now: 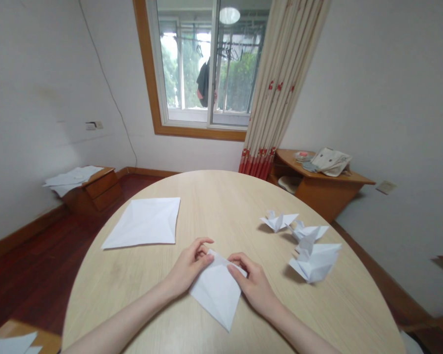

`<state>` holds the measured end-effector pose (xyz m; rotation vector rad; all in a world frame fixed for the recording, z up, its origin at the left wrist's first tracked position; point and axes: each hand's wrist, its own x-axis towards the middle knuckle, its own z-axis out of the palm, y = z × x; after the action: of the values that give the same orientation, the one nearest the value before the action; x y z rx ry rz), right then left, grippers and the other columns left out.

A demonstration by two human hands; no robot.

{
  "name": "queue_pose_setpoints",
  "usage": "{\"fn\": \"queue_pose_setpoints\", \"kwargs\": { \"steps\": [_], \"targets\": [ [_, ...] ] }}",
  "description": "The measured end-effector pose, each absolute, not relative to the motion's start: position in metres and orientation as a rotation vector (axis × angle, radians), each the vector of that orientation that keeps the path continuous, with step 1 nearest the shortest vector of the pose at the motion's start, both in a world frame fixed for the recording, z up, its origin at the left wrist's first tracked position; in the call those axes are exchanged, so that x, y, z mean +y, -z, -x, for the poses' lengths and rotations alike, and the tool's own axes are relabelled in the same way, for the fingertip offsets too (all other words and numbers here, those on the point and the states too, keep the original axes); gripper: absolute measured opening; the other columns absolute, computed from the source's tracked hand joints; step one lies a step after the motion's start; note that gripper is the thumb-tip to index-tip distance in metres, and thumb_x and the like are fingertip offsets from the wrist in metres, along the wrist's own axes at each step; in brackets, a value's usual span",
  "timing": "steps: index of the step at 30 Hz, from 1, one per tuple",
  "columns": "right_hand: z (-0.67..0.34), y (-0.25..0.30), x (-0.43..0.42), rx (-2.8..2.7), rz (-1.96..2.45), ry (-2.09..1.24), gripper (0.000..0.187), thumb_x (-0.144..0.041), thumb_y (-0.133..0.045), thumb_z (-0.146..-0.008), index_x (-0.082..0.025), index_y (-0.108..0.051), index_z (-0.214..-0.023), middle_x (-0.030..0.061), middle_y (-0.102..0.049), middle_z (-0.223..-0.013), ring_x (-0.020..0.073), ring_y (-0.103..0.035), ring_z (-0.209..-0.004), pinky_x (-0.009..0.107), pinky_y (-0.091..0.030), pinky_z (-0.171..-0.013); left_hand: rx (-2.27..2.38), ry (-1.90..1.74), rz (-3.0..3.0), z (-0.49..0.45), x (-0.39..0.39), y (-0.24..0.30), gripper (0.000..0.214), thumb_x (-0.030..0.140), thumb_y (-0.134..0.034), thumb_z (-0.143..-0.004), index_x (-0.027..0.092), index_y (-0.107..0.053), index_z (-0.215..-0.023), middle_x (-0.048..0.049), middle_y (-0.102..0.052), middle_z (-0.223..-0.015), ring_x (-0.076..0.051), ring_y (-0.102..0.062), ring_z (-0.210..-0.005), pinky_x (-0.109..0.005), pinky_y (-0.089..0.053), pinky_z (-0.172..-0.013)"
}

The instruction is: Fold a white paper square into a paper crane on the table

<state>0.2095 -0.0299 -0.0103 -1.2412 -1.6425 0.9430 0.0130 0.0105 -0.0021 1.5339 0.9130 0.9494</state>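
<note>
A folded sheet of white paper [217,290], roughly kite-shaped with one point toward me, lies at the near middle of the round table. My left hand [192,263] pinches its upper left corner, thumb on top and the other fingers curled behind. On the right edge, my right hand [253,280] grips the paper with the thumb over it and the fingers bent around the far side. Folded paper cranes stand to the right: a small one [278,221] farthest off, another [306,232] in the middle and a larger one [315,260] nearest.
A stack of square white paper [143,221] lies on the left of the pale wooden table [214,196]. Beyond are a low wooden cabinet [101,187] with papers on it, a corner shelf [317,191] holding a cloth bag [332,161], and a curtain [280,73] beside the window.
</note>
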Motion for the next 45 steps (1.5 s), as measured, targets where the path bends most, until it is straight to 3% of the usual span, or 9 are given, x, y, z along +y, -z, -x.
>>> {"fn": "queue_pose_setpoints", "kwargs": {
  "steps": [4, 10, 21, 25, 29, 32, 39, 45],
  "targets": [
    [-0.21, 0.012, -0.027, -1.541, 1.255, -0.908, 0.024, -0.043, -0.051, -0.086, -0.02, -0.056, -0.085, -0.0018, -0.057, -0.065, 0.0166, -0.054, -0.063, 0.026, -0.038, -0.058, 0.96, -0.943, -1.566, -0.013, 0.013, 0.004, 0.043, 0.041, -0.06, -0.081, 0.015, -0.054, -0.115, 0.001, -0.056, -0.078, -0.015, -0.051, -0.069, -0.025, -0.039, -0.062],
    [-0.21, 0.013, -0.026, -1.519, 1.261, -0.918, 0.024, -0.044, -0.05, -0.086, -0.02, -0.054, -0.085, -0.0023, -0.056, -0.064, 0.0168, -0.053, -0.062, 0.026, -0.037, -0.057, 1.025, -0.869, -1.672, -0.013, 0.015, 0.001, 0.026, 0.037, -0.056, -0.082, 0.014, -0.065, -0.091, -0.0034, -0.064, -0.079, -0.018, -0.056, -0.073, -0.027, -0.04, -0.067],
    [-0.226, 0.013, -0.015, -1.818, 1.442, -0.488, 0.016, -0.032, -0.048, -0.087, -0.021, -0.055, -0.079, 0.0041, -0.06, -0.079, 0.0205, -0.055, -0.074, 0.033, -0.042, -0.068, 1.027, -0.839, -1.957, -0.007, 0.018, 0.01, 0.04, 0.012, -0.051, -0.08, 0.019, -0.056, -0.119, -0.0083, -0.062, -0.107, -0.021, -0.055, -0.094, -0.036, -0.044, -0.085],
    [-0.228, 0.019, -0.012, -1.85, 1.48, -0.414, 0.011, -0.027, -0.049, -0.087, -0.021, -0.053, -0.078, 0.0048, -0.059, -0.081, 0.0226, -0.054, -0.081, 0.036, -0.043, -0.073, 1.006, -0.867, -2.037, -0.008, 0.016, 0.01, 0.042, 0.006, -0.052, -0.077, 0.02, -0.056, -0.117, -0.0083, -0.06, -0.11, -0.023, -0.055, -0.1, -0.039, -0.045, -0.089],
    [-0.228, 0.022, -0.012, -1.861, 1.495, -0.41, 0.007, -0.023, -0.051, -0.086, -0.022, -0.052, -0.079, 0.005, -0.058, -0.083, 0.024, -0.054, -0.085, 0.039, -0.045, -0.076, 0.928, -0.83, -2.099, -0.009, 0.013, 0.008, 0.033, 0.006, -0.047, -0.083, 0.02, -0.06, -0.109, -0.0072, -0.063, -0.105, -0.02, -0.058, -0.098, -0.035, -0.046, -0.089],
    [-0.228, 0.023, -0.012, -1.856, 1.456, -0.413, 0.003, -0.02, -0.051, -0.085, -0.022, -0.054, -0.084, 0.0064, -0.058, -0.088, 0.0251, -0.054, -0.09, 0.042, -0.046, -0.081, 0.882, -0.784, -2.15, -0.009, 0.011, 0.005, 0.028, 0.01, -0.045, -0.088, 0.019, -0.061, -0.109, -0.0075, -0.064, -0.105, -0.02, -0.059, -0.099, -0.034, -0.046, -0.09],
    [-0.226, 0.03, -0.014, -2.012, 1.186, -0.464, 0.026, -0.012, -0.041, -0.089, -0.02, -0.063, -0.101, 0.0117, -0.061, -0.11, 0.0241, -0.056, -0.107, 0.044, -0.048, -0.093, 0.888, -0.636, -2.213, -0.006, 0.01, 0.0, 0.036, 0.012, -0.051, -0.086, 0.022, -0.059, -0.12, -0.0075, -0.061, -0.119, -0.022, -0.056, -0.111, -0.036, -0.042, -0.099],
    [-0.227, 0.018, -0.02, -2.167, 1.211, -0.565, 0.031, -0.025, -0.047, -0.095, -0.019, -0.062, -0.121, 0.0134, -0.059, -0.13, 0.0245, -0.052, -0.122, 0.046, -0.041, -0.105, 0.894, -0.61, -2.306, 0.0, 0.014, 0.001, 0.033, 0.022, -0.048, -0.094, 0.023, -0.055, -0.126, -0.007, -0.06, -0.124, -0.021, -0.056, -0.114, -0.035, -0.042, -0.1]
  ]
}}
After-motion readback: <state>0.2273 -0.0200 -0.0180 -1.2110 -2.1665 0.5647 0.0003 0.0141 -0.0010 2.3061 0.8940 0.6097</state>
